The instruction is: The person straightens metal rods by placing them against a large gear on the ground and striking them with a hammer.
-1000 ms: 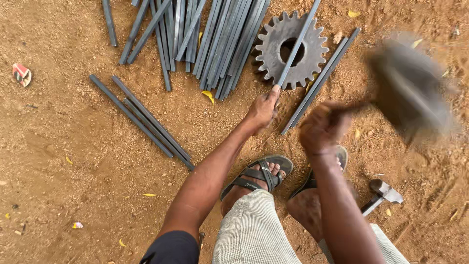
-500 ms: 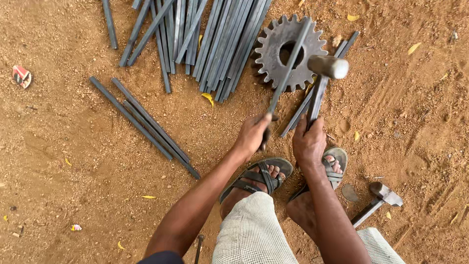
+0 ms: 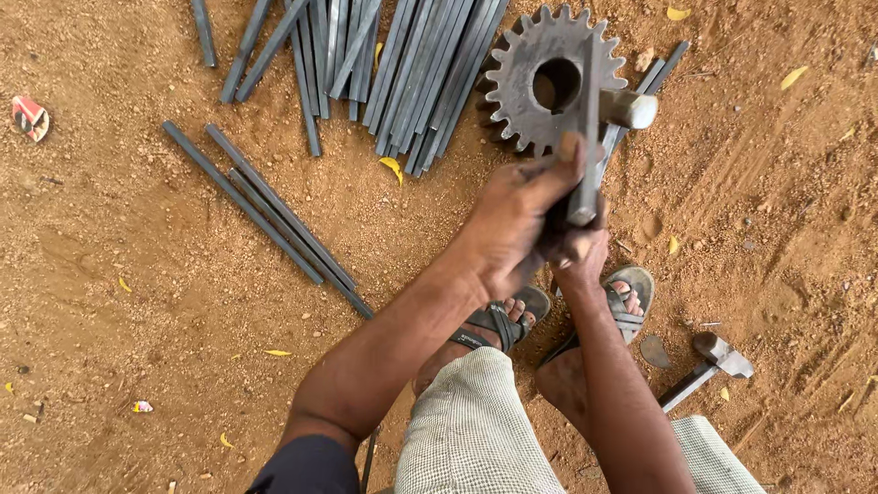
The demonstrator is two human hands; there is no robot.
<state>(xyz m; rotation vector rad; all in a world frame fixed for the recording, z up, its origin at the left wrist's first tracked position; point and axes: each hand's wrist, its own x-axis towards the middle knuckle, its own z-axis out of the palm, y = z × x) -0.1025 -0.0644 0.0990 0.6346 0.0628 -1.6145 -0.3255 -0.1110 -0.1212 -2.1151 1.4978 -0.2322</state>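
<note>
My left hand (image 3: pixel 512 224) is closed around the lower end of a flat grey metal bar (image 3: pixel 585 137), thumb pressed against it. The bar stands up over a large toothed steel gear (image 3: pixel 535 64) lying on the red dirt. My right hand (image 3: pixel 578 252), mostly hidden behind the left, grips a hammer whose head (image 3: pixel 631 108) sits just right of the bar, above the gear's right edge. The hammer's handle is hidden by the bar and my hands.
A pile of grey bars (image 3: pixel 412 64) lies left of the gear, and three more bars (image 3: pixel 274 210) lie slanted at left. A second hammer (image 3: pixel 713 361) rests on the ground at right. My sandalled feet (image 3: pixel 498 320) are below the hands.
The hammer swung down from high on the right to beside the bar. My left hand has lifted the bar's near end and both hands have come together.
</note>
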